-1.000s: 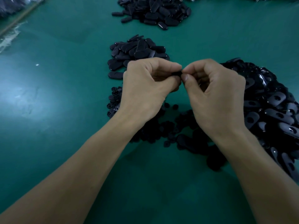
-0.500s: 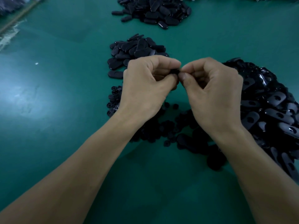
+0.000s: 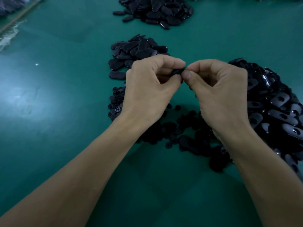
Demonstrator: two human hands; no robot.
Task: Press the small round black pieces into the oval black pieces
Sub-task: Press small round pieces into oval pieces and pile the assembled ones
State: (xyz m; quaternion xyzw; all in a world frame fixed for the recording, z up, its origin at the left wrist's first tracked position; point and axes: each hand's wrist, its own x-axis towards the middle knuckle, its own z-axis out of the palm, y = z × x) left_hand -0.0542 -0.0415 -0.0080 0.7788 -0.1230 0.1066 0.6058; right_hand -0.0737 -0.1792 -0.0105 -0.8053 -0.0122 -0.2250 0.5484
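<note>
Pinching one oval black piece from both ends, the left hand and right hand meet fingertip to fingertip above the green table, both curled closed on it. Whether a round piece sits in it cannot be told. Small round black pieces lie scattered beneath the hands. A heap of oval pieces with holes lies right, and two piles of oval pieces lie beyond.
</note>
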